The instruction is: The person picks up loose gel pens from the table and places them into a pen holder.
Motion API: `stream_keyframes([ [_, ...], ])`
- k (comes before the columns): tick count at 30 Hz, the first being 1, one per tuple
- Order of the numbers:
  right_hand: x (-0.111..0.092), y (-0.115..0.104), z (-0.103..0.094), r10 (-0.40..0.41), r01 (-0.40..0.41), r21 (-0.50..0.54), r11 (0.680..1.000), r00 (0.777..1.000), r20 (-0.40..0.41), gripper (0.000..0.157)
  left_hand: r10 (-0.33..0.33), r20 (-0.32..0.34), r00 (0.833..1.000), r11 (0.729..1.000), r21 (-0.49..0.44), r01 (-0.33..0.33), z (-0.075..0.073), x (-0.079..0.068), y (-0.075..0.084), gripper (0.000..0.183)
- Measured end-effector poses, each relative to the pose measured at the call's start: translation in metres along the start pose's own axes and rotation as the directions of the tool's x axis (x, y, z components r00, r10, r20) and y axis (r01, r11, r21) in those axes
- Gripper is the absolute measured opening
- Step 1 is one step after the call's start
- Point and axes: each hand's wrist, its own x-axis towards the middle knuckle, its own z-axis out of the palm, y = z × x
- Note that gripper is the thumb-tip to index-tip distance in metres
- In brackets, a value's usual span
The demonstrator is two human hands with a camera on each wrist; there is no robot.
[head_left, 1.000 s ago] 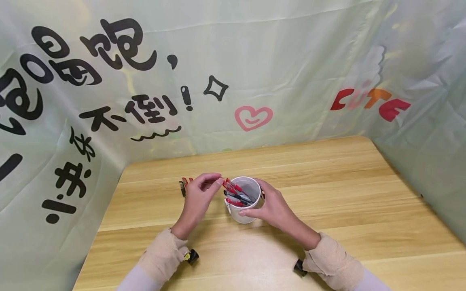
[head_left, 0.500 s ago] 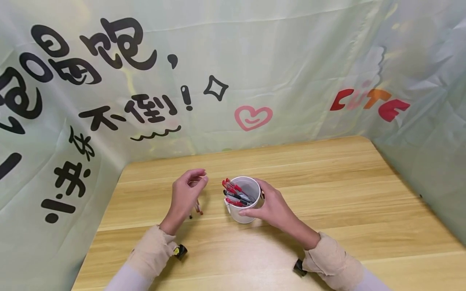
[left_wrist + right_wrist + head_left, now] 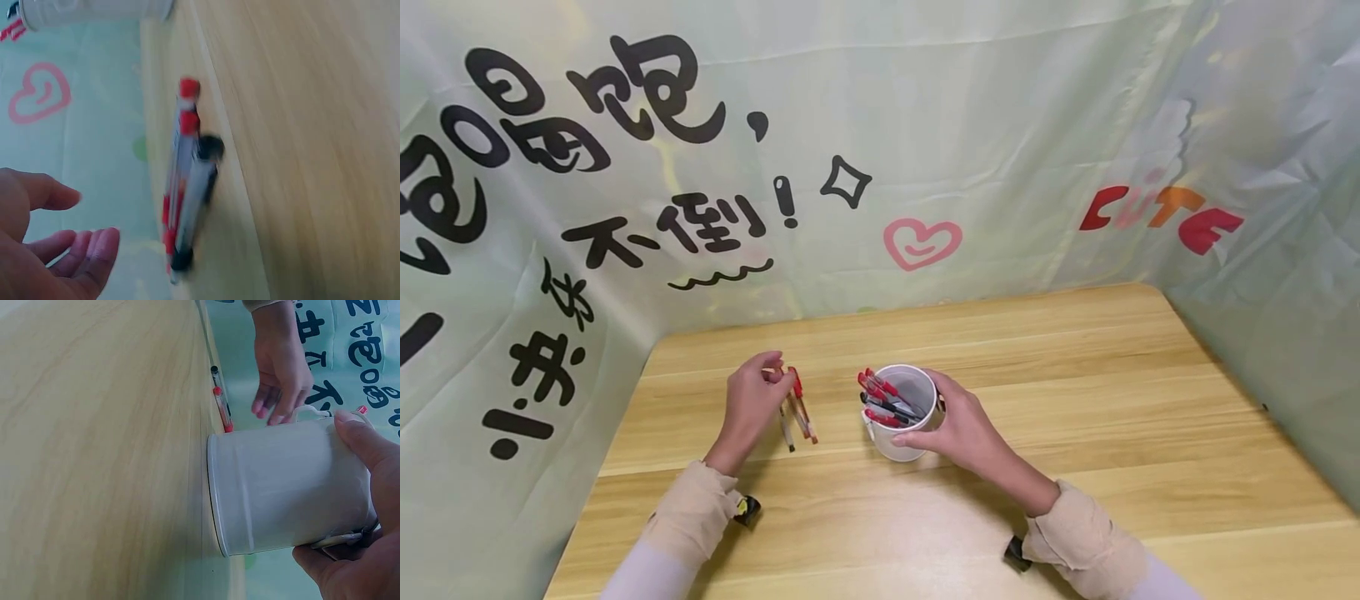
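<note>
My left hand (image 3: 751, 406) hovers over several pens lying on the table, its thumb and fingers apart with nothing between them in the left wrist view. Of these pens, the red ones (image 3: 805, 419) lie alongside a black-capped pen (image 3: 199, 181); the hand partly covers them in the head view. My right hand (image 3: 962, 423) grips the side of a small white bucket (image 3: 287, 481), thumb near the front and fingers around the far side. The bucket stands upright on the table. Red and black pens (image 3: 887, 404) lean inside it, caps up, towards its left rim.
The wooden table (image 3: 1075, 433) is bordered at the back and sides by a pale printed cloth (image 3: 1000, 150). A white handle (image 3: 306, 411) sticks out from the bucket's side. Dark wrist-worn devices (image 3: 1017, 553) sit beneath both forearms.
My left hand has moved left from beside the bucket's rim to above the loose pens. My right hand and the bucket have stayed in place.
</note>
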Motion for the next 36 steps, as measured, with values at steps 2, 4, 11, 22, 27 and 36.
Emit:
stream_keyframes([
  [2,0.0,0.0,0.001,0.007,-0.008,0.013,1.0,1.0,0.011,0.091,-0.031,0.022,0.999,0.999,0.029,0.03,-0.003,0.002,-0.006,0.046],
  [4,0.001,-0.001,0.001,0.01,-0.011,0.015,1.0,1.0,0.016,0.09,-0.057,0.039,0.998,0.997,0.062,0.054,-0.004,0.003,-0.011,0.048],
  [11,0.0,-0.002,0.0,0.015,-0.015,-0.006,1.0,1.0,0.01,0.091,-0.082,0.058,0.995,0.982,0.177,0.071,-0.005,0.005,-0.018,0.05],
  [22,-0.001,-0.005,-0.003,0.008,-0.008,0.006,1.0,1.0,0.008,0.092,-0.093,0.086,0.992,0.948,0.314,0.061,0.001,0.006,-0.022,0.041],
  [27,-0.002,-0.005,-0.003,0.01,-0.01,0.005,1.0,1.0,0.012,0.092,-0.112,0.123,0.986,0.938,0.34,0.064,0.002,0.01,-0.024,0.021],
  [36,-0.002,-0.005,-0.003,0.008,-0.008,-0.008,1.0,1.0,0.004,0.092,-0.156,0.177,0.972,0.931,0.354,0.085,-0.002,0.014,-0.021,0.033],
])
